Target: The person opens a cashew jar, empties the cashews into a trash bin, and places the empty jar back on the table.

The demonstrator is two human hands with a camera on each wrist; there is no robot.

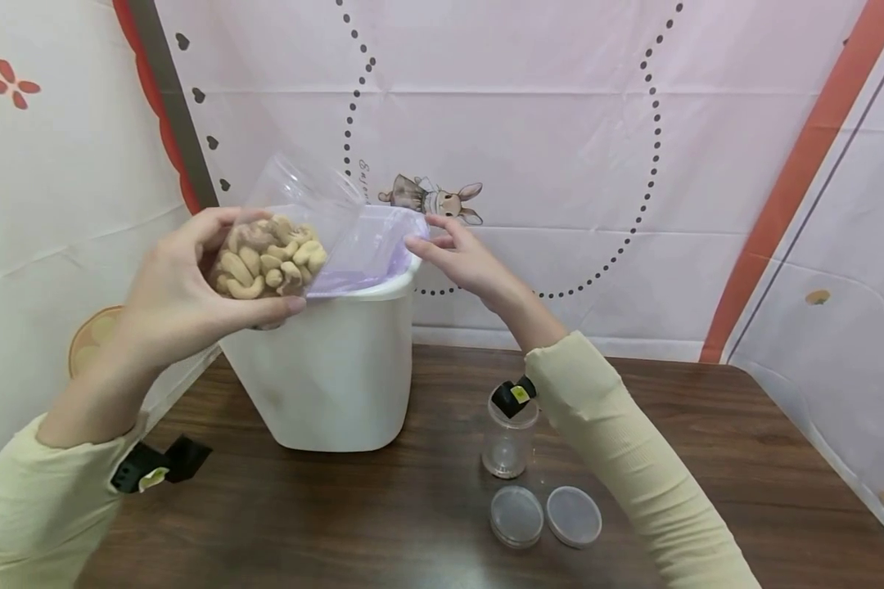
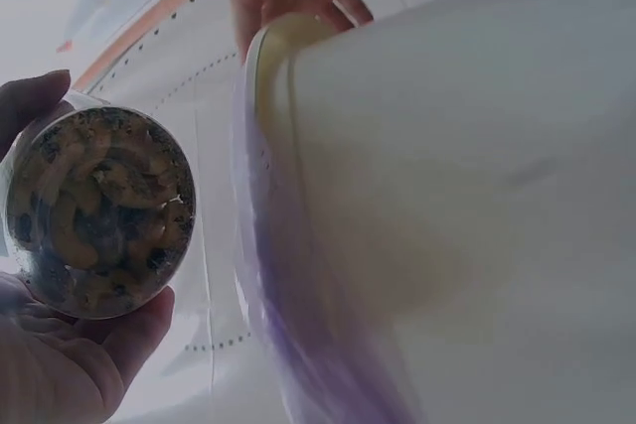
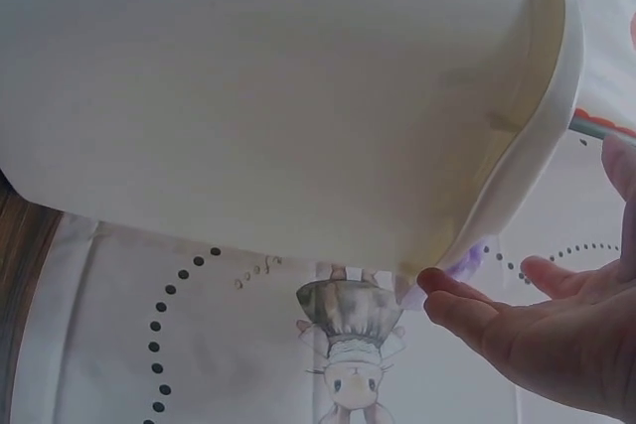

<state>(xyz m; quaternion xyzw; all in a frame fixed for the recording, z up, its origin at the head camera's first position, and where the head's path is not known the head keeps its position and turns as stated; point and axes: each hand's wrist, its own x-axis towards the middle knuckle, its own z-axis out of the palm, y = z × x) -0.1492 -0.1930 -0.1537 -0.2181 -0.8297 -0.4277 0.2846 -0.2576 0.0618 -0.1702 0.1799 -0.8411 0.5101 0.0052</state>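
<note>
My left hand (image 1: pixel 180 290) grips a clear plastic jar (image 1: pixel 287 180) of cashews (image 1: pixel 272 258), its thumb and fingers curled round the body. The jar is tilted over the near left side of a white bin (image 1: pixel 339 368). Its round base shows in the left wrist view, with nuts (image 2: pixel 99 211) seen through it. A purple liner bag (image 1: pixel 357 280) lines the bin and folds over its rim. My right hand (image 1: pixel 467 254) is at the bin's right rim, fingers extended, the fingertips at the rim and liner; whether they press cannot be told.
An uncovered clear jar (image 1: pixel 507 446) stands on the dark wooden table (image 1: pixel 383 523), right of the bin and beside my right sleeve. Two round clear lids or shallow containers (image 1: pixel 516 517) lie in front of it. Printed cloth (image 1: pixel 560 164) hangs behind the table and along both sides.
</note>
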